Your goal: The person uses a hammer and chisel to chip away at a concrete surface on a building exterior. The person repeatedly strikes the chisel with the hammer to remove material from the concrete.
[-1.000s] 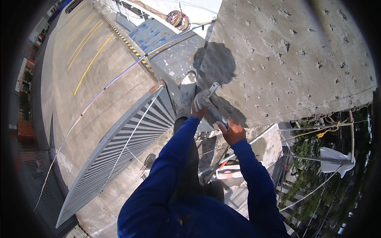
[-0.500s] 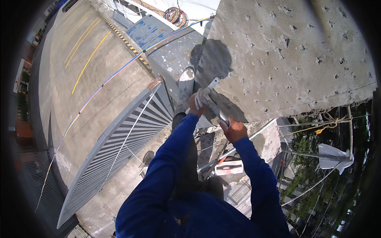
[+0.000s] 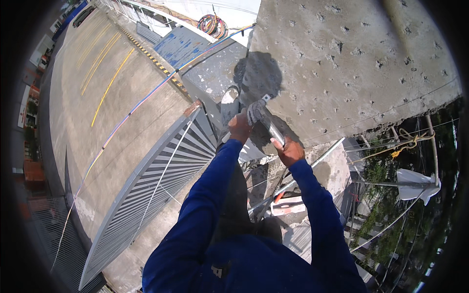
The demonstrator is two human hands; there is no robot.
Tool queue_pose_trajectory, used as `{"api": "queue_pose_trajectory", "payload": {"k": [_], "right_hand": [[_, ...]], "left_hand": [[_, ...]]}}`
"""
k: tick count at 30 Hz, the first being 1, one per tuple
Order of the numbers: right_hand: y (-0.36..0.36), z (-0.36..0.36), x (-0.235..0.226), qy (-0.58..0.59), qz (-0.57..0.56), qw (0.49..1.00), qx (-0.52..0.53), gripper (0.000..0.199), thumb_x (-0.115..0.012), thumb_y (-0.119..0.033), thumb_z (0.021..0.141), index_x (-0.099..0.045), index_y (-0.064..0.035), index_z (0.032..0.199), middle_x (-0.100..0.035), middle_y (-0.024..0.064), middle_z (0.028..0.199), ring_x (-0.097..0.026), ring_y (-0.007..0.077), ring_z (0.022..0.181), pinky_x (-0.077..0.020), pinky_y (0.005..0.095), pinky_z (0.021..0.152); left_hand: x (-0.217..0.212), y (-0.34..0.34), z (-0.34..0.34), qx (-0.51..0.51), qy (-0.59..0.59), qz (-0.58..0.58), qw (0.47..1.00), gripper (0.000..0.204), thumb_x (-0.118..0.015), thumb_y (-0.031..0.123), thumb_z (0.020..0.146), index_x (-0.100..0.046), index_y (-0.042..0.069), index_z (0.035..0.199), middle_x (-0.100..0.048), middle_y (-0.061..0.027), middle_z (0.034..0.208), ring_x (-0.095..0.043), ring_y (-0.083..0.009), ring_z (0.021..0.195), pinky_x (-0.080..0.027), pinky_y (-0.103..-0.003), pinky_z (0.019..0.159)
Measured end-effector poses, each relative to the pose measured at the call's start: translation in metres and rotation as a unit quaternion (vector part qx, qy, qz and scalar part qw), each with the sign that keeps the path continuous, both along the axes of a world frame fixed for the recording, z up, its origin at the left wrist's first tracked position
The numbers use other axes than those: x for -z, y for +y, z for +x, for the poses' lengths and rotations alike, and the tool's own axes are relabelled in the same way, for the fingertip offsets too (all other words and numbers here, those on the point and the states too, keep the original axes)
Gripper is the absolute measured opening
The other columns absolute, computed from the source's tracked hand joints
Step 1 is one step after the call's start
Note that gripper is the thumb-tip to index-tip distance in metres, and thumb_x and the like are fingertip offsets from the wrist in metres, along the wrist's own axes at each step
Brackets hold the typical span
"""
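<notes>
A metal straightedge (image 3: 275,132), smeared with grey, lies slantwise in front of me along the edge of a rough concrete surface (image 3: 322,63). My right hand (image 3: 291,152) is closed round its near end. Farther up the bar, my left hand (image 3: 240,127) is wrapped about the other part. The grey fingers there look gloved or coated with mortar; I cannot tell which. Past them a light tip (image 3: 266,97) of the bar pokes out. Close to my left hand is a grey-smeared boot (image 3: 229,100).
A slatted grey metal panel (image 3: 161,180) rises at left, above a paved yard (image 3: 107,132). A coloured hose (image 3: 141,101) crosses from there to the coiled hoses (image 3: 212,25). Poles (image 3: 317,163), a red-and-white object (image 3: 288,206) and roped scaffolding (image 3: 415,141) are at right.
Both hands and the straightedge have shifted slightly, the right hand a little rightward. The whole view has also moved somewhat. Both hands keep their hold.
</notes>
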State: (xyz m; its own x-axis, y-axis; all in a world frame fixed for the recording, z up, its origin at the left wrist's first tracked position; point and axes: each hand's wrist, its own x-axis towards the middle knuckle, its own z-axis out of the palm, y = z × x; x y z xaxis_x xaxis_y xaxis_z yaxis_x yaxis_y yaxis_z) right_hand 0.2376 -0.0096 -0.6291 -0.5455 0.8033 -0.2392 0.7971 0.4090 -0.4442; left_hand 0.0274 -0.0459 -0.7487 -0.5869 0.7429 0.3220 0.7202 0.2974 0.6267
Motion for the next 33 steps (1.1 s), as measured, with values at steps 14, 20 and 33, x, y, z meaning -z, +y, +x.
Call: {"api": "queue_pose_trajectory", "payload": {"k": [14, 20, 33], "right_hand": [[-0.262, 0.128, 0.030, 0.396, -0.200, 0.851, 0.281, 0.033, -0.074, -0.033, 0.082, -0.065, -0.0019, 0.082, -0.058, 0.0024, 0.063, -0.056, 0.0141, 0.058, -0.0446, 0.0325, 0.054], [-0.244, 0.143, 0.017, 0.413, -0.209, 0.838, 0.289, 0.028, -0.073, -0.030, 0.084, -0.065, -0.0037, 0.078, -0.058, 0.0002, 0.060, -0.054, 0.0102, 0.051, -0.0431, 0.0307, 0.050], [-0.265, 0.165, 0.014, 0.456, -0.226, 0.818, 0.269, 0.030, -0.076, -0.030, 0.081, -0.062, -0.0044, 0.076, -0.057, -0.0024, 0.064, -0.051, 0.0073, 0.055, -0.0423, 0.0285, 0.052]], "left_hand": [[-0.053, -0.241, 0.066, 0.034, -0.022, -0.178, 0.983, 0.033, -0.062, 0.036, 0.086, -0.052, 0.006, 0.092, -0.062, -0.0212, 0.073, -0.064, -0.0427, 0.070, -0.050, -0.053, 0.064], [-0.041, -0.272, 0.103, 0.077, 0.029, -0.166, 0.983, 0.029, -0.060, 0.035, 0.087, -0.051, 0.007, 0.091, -0.064, -0.0189, 0.077, -0.065, -0.0416, 0.073, -0.051, -0.052, 0.065], [-0.052, -0.271, 0.100, 0.028, 0.030, -0.163, 0.986, 0.026, -0.058, 0.032, 0.088, -0.051, 0.006, 0.090, -0.065, -0.0188, 0.078, -0.065, -0.0408, 0.076, -0.051, -0.052, 0.067]]}}
